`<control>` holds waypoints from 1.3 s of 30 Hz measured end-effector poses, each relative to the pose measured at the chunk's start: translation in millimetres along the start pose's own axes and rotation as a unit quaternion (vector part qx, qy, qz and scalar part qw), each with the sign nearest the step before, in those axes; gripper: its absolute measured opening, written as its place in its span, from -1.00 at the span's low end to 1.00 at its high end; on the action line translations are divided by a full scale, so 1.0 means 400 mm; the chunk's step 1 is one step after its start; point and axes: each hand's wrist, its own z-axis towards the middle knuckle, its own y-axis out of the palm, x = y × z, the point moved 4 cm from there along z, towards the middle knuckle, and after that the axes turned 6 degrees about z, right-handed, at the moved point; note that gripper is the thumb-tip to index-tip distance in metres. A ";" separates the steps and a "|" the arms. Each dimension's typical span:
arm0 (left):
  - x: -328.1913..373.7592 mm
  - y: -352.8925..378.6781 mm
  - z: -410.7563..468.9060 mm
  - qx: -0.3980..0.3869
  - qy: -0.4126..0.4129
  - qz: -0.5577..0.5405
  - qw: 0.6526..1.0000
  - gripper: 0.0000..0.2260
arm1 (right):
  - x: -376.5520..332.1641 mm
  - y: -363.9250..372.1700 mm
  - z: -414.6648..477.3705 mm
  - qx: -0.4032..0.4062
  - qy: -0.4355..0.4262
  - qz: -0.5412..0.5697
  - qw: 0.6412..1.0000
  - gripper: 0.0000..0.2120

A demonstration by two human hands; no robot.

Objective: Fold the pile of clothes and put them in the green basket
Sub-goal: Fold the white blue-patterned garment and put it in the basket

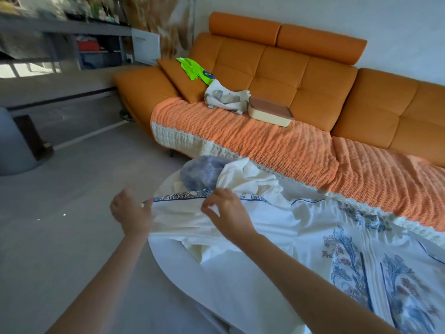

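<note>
A large white cloth with blue floral print [301, 237] is spread over a round surface in front of me. My left hand [131, 212] pinches its blue-trimmed far edge at the left. My right hand [225, 214] grips the same edge further right, fingers curled on the fabric. Just beyond the edge lie a crumpled cream garment [248, 179] and a mottled blue-purple garment [202, 172]. No green basket is in view.
An orange sofa [277, 66] with an orange knitted throw [277, 143] runs along the right. On it lie a neon green garment [195, 69], a grey-white cloth [226, 98] and a cream box with a brown lid [269, 112]. Grey floor lies left; shelves stand far left.
</note>
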 end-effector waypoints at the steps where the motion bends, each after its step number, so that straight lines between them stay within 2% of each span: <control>1: 0.017 0.012 -0.020 0.002 0.055 0.006 0.998 -0.63 | -0.003 0.014 -0.022 -0.032 -0.011 -0.006 0.999 -0.88; 3: 0.051 0.033 -0.085 -0.067 0.148 -0.035 0.986 -0.86 | 0.006 0.037 -0.062 -0.080 -0.036 -0.062 0.994 -0.77; 4: 0.055 0.044 -0.121 -0.119 0.166 -0.044 0.978 -0.94 | 0.012 0.048 -0.080 -0.098 -0.045 -0.096 0.990 -0.73; 5: 0.050 0.056 -0.151 -0.146 0.184 -0.028 0.972 -0.92 | 0.019 0.060 -0.097 -0.107 -0.048 -0.121 0.986 -0.70; 7: 0.020 0.072 -0.189 -0.148 0.216 0.036 0.964 -0.70 | 0.027 0.077 -0.125 -0.121 -0.048 -0.119 0.984 -0.70; 9: -0.010 0.076 -0.191 -0.136 0.248 0.110 0.953 -0.58 | 0.023 0.084 -0.141 -0.151 -0.053 -0.079 0.984 -0.83; 12: -0.006 0.071 -0.162 -0.176 0.189 0.168 0.951 -0.64 | 0.026 0.050 -0.146 -0.182 -0.007 0.021 0.983 -0.80; 14: 0.054 0.056 -0.159 -0.140 0.161 0.147 0.966 -0.65 | 0.050 -0.017 -0.145 -0.102 0.031 0.073 0.992 -0.76; 15: 0.106 0.048 -0.172 -0.120 0.186 0.115 0.968 -0.63 | 0.077 -0.058 -0.149 -0.036 0.042 0.074 0.996 -0.74; 17: 0.235 0.027 -0.220 -0.084 0.270 0.044 0.958 -0.66 | 0.159 -0.135 -0.171 0.071 0.086 0.037 0.993 -0.72; 19: 0.352 0.029 -0.286 -0.089 0.372 -0.002 0.924 -0.69 | 0.263 -0.189 -0.207 0.092 0.193 0.011 0.977 -0.68; 21: 0.424 0.065 -0.344 -0.115 0.464 0.018 0.878 -0.69 | 0.366 -0.216 -0.246 0.047 0.316 0.023 0.947 -0.59; 23: 0.441 0.122 -0.363 -0.149 0.498 0.090 0.850 -0.66 | 0.443 -0.227 -0.267 -0.003 0.372 0.023 0.928 -0.49; 25: 0.422 0.175 -0.352 -0.190 0.480 0.157 0.842 -0.64 | 0.490 -0.236 -0.260 -0.032 0.378 0.015 0.925 -0.41; 30: 0.359 0.238 -0.362 -0.207 0.456 0.251 0.829 -0.49 | 0.540 -0.211 -0.167 -0.126 0.349 -0.049 0.927 -0.35; 32: 0.362 0.240 -0.373 -0.199 0.448 0.251 0.835 -0.47 | 0.554 -0.189 -0.142 -0.162 0.346 -0.080 0.921 -0.37; 34: 0.383 0.235 -0.383 -0.187 0.446 0.236 0.843 -0.49 | 0.582 -0.162 -0.130 -0.187 0.345 -0.126 0.911 -0.51; 35: 0.394 0.236 -0.389 -0.182 0.455 0.229 0.841 -0.50 | 0.599 -0.157 -0.127 -0.169 0.361 -0.128 0.908 -0.61; 37: 0.406 0.242 -0.400 -0.170 0.483 0.231 0.827 -0.50 | 0.620 -0.168 -0.122 -0.070 0.397 -0.069 0.913 -0.80; 39: 0.399 0.250 -0.396 -0.166 0.487 0.243 0.822 -0.49 | 0.623 -0.199 -0.111 0.028 0.379 -0.049 0.924 -0.88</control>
